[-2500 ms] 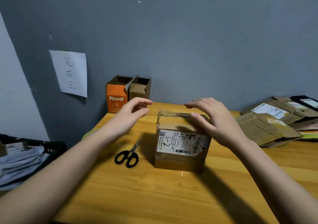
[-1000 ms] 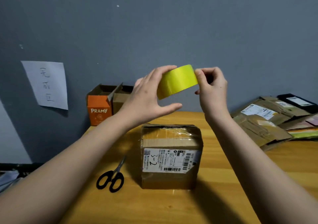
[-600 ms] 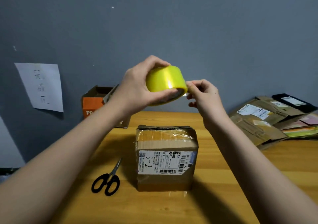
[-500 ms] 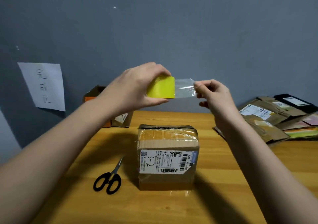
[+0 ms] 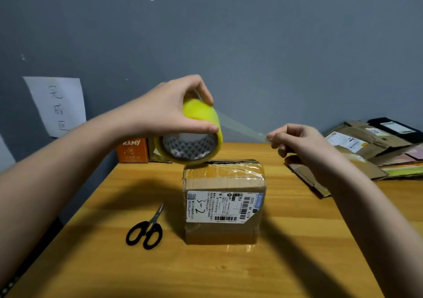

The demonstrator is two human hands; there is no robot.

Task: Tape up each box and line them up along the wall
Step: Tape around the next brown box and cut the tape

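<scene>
A brown cardboard box (image 5: 223, 208) with a white shipping label stands in the middle of the wooden table (image 5: 297, 240); old clear tape wrinkles across its top. My left hand (image 5: 169, 110) grips a yellow tape roll (image 5: 199, 135) just above the box's top left corner. A clear tape strip (image 5: 240, 126) stretches from the roll to the right. My right hand (image 5: 295, 142) pinches the strip's free end, above and right of the box.
Black scissors (image 5: 146, 231) lie left of the box. An orange carton (image 5: 132, 150) stands against the grey wall behind my left arm. Flattened cartons and mailers (image 5: 366, 151) pile at the right. A paper sign (image 5: 57, 105) hangs on the wall.
The roll was picked up and raised, and my right hand found the tape end. Now the hands have spread apart and lowered, pulling out a longer strip above the box.
</scene>
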